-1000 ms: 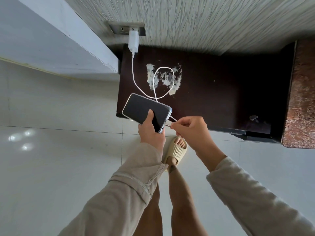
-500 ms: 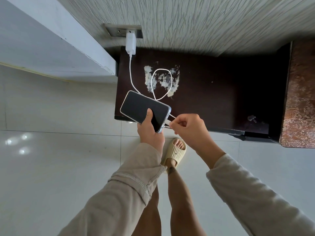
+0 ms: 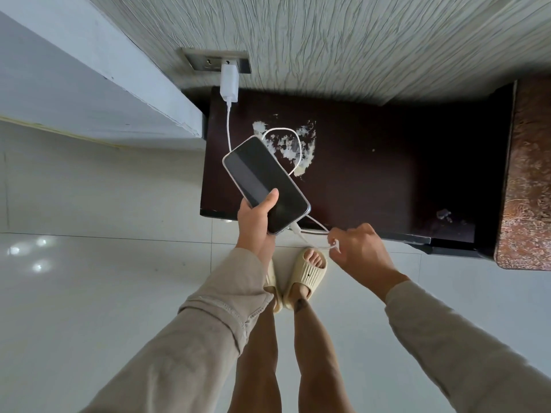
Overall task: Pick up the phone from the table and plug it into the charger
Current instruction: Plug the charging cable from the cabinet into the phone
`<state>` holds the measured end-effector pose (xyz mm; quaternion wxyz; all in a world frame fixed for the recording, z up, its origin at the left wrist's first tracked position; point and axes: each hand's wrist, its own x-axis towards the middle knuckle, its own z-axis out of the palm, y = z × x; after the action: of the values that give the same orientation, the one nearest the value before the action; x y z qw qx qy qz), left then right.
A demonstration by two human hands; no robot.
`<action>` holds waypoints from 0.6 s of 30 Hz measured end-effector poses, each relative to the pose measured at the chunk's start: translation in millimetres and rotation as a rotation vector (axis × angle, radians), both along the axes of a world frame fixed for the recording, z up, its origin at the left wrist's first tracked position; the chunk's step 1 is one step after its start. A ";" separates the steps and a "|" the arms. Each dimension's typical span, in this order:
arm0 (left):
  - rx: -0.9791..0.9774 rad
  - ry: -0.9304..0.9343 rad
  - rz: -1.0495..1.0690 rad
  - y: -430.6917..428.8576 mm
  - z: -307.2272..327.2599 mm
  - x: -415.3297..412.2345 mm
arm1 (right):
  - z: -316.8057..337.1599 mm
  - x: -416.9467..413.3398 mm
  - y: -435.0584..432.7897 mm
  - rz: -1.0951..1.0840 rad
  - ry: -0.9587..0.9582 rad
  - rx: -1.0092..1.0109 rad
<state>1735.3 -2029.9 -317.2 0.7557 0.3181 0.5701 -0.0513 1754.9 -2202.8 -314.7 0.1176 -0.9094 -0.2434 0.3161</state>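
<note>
My left hand (image 3: 255, 219) grips the phone (image 3: 265, 183), a dark-screened slab with a pale rim, held over the front left corner of the dark table (image 3: 372, 180). The white cable's plug (image 3: 295, 228) sits in the phone's bottom end. My right hand (image 3: 359, 251) is to the right of it, fingers loosely curled around a slack stretch of the white cable (image 3: 316, 232). The cable loops over the table and runs up to the white charger (image 3: 229, 82), which is plugged into the wall socket (image 3: 216, 59).
The table top has a worn whitish patch (image 3: 293, 147). A brown patterned block (image 3: 529, 174) stands at the right. A white ledge (image 3: 98, 84) slants in from the left. My feet in cream slippers (image 3: 307, 271) stand on pale floor tiles.
The phone has turned more upright and risen. My right hand has let go of the plug end, which now sits in the phone, and slid right along the cable.
</note>
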 end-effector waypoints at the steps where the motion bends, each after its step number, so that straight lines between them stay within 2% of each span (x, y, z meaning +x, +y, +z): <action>1: -0.015 -0.011 -0.014 1.5 -1.3 4.0 | -8.6 2.6 -3.0 -0.065 0.049 -0.059; 3: -0.029 -0.031 -0.078 5.3 -5.5 10.9 | -21.6 8.4 -9.2 -0.220 0.104 -0.086; 5: 0.020 -0.013 -0.186 7.4 -11.5 16.4 | -30.0 16.2 -11.7 -0.391 0.103 -0.026; 11: 0.080 0.061 -0.332 6.0 -45.1 33.9 | -55.7 31.6 -7.3 -0.575 0.115 0.181; 16: 0.084 0.085 -0.440 0.8 -85.3 48.8 | -88.2 39.3 -1.6 -0.898 0.266 0.276; 18: 0.097 0.089 -0.469 0.5 -99.9 52.8 | -99.5 38.4 -1.6 -0.965 0.307 0.301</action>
<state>1788.1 -2029.3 -417.1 0.6814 0.4750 0.5150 -0.2118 1793.3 -2204.4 -414.3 0.4134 -0.8344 0.1802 0.3170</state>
